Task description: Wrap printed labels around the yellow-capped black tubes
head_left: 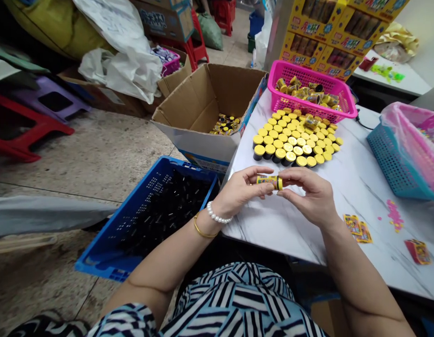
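Observation:
Above the near edge of the table, my left hand (245,186) grips a small cylindrical tube (267,181) with a yellow printed label, lying sideways between thumb and fingers. My right hand (310,192) pinches the tube's yellow cap end with thumb and forefinger. Just beyond both hands stand rows of upright black tubes with yellow caps (297,142), packed close together. One labelled tube (311,123) lies on its side on top of them. To the right of my right hand lie several printed cards (358,228).
A pink basket (314,112) of labelled tubes stands behind the rows. A cardboard box (189,110) and a blue crate (97,248) of black tubes are at left. On the right are a blue basket (390,161), pink bits (394,215) and a card stack (418,251).

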{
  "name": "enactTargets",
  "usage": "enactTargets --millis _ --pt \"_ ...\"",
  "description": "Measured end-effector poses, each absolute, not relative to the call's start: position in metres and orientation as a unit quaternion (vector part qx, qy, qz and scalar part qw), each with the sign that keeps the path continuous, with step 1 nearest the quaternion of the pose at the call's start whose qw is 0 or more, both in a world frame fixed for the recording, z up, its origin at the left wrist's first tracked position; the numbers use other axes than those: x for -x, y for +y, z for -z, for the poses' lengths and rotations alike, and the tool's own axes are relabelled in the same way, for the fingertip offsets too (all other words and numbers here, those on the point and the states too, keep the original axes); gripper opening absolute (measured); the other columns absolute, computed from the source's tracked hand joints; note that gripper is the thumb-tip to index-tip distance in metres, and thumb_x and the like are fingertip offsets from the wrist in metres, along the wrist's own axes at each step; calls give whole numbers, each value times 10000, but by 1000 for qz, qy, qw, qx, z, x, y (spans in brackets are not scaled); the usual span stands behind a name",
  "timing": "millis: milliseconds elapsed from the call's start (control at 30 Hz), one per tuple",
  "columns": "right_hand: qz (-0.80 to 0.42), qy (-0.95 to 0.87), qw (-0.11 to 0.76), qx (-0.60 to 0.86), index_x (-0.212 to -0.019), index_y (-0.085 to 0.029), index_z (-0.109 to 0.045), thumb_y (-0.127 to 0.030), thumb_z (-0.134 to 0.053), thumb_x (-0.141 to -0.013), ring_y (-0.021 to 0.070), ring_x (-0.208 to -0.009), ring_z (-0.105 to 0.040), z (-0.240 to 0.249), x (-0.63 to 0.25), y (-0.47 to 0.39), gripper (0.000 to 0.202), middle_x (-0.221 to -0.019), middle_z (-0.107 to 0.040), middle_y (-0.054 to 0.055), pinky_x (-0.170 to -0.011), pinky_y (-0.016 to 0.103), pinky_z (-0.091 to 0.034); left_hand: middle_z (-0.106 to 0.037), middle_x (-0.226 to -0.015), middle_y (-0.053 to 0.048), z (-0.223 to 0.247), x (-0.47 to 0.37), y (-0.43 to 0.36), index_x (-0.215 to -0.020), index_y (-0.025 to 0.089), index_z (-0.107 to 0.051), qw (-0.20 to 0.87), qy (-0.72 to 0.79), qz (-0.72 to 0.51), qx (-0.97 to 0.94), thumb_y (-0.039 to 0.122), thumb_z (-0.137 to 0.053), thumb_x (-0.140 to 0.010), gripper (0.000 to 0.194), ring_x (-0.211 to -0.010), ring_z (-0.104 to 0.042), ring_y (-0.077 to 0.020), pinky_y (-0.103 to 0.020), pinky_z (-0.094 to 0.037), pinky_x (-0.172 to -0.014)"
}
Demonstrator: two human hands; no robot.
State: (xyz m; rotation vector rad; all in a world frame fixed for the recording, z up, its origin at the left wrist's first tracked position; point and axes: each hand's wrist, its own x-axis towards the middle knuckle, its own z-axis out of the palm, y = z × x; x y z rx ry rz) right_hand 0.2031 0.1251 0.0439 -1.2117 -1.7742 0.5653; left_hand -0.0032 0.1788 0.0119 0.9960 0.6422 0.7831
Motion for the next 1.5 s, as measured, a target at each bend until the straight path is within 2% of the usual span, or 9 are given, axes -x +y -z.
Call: enactTargets --millis 133,300,433,567,667,800,1033,1267,1500 --pt "-206 -714 444 500 -1076 -293 -774 -264 -840 -811 238 -1008 -718 -37 -206 127 274 -1070 -758 55 -904 429 -643 -767 -968 -101 -9 0 176 -1099 154 -769 716 298 -409 -481 253 -869 -756 370 -829 -718 -177 -273 -565 -746" --pt "-390 -580 512 500 -1040 -229 -770 -335 -881 -772 202 -836 -751 -18 -198 131 309 -952 -774 50 -800 397 -667 -763 -1085 -105 -14 -5 171 -1021 180 -811 618 307 -469 -551 211 -861 -759 268 -1030 -699 -199 -296 -536 -969" --pt "-370 -608 495 499 -1101 -227 -755 -327 -863 -794 196 -882 -745 -13 -197 133 340 -1018 -755 57 -837 398 -657 -734 -1129 -119 -14 0 174 -1140 174 -763 666 305 -441 -519 263 -854 -777 384 -935 -709 -190 -272 -570 -800" --pt "-229 -704 460 490 -1113 -291 -757 -276 -827 -829 208 -994 -708 -18 -202 134 293 -1111 -719 54 -896 424 -634 -729 -923 -97 -6 4 177 -1105 131 -727 713 313 -399 -485 338 -837 -798 386 -731 -680 -157 -235 -524 -599" --pt "-213 -737 429 477 -1121 -310 -760 -272 -818 -837 214 -1040 -695 -23 -204 134 292 -1135 -711 52 -934 436 -622 -726 -856 -84 -2 4 180 -1054 124 -737 712 318 -403 -479 324 -859 -772 367 -736 -675 -153 -235 -528 -627" --pt "-291 -668 451 516 -1186 -266 -724 -322 -819 -841 195 -934 -729 -24 -204 132 363 -1100 -730 61 -863 402 -653 -729 -879 -71 -1 2 182 -1046 139 -748 715 325 -414 -460 283 -902 -710 397 -744 -680 -152 -236 -533 -638" --pt "-327 -626 443 552 -1047 -219 -729 -330 -826 -829 184 -844 -738 -22 -203 131 263 -967 -764 49 -817 369 -646 -739 -925 -68 1 1 183 -1007 145 -759 731 320 -417 -435 218 -923 -669 383 -777 -667 -127 -216 -523 -705" --pt "-352 -626 445 535 -1078 -223 -725 -311 -807 -840 189 -890 -743 -23 -200 131 267 -1039 -756 59 -869 391 -654 -744 -936 -77 6 4 184 -1020 149 -783 724 323 -417 -444 222 -917 -680 372 -837 -670 -154 -257 -529 -790" --pt "-470 -528 458 539 -948 -198 -740 -366 -892 -733 190 -798 -762 -16 -197 133 312 -901 -788 47 -779 364 -672 -740 -986 -89 -1 5 177 -972 182 -807 653 320 -442 -525 180 -909 -675 314 -954 -665 -207 -298 -533 -866"
